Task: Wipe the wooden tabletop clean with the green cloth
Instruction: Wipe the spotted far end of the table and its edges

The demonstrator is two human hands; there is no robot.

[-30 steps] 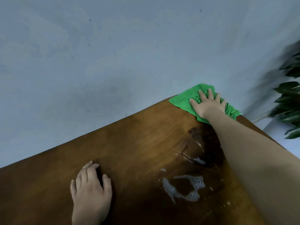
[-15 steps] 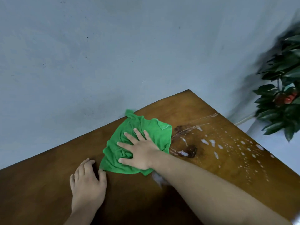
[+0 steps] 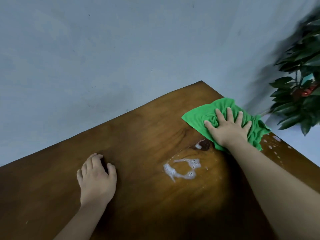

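The green cloth (image 3: pixel 199 116) — soft, rumpled, bunched at the middle — lies near the far right edge of the wooden bench (image 3: pixel 138 135), under my right hand (image 3: pixel 226 129), fingers spread flat. Nearer me, foamy white suds (image 3: pixel 180 169); left of them my left hand (image 3: pixel 97 179) rests loosely curled, holding nothing.

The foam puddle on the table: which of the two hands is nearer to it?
Right, narrowly. The right hand presses the green cloth just beyond the foam puddle, toward the far edge. The left hand rests flat beside it, farther off.
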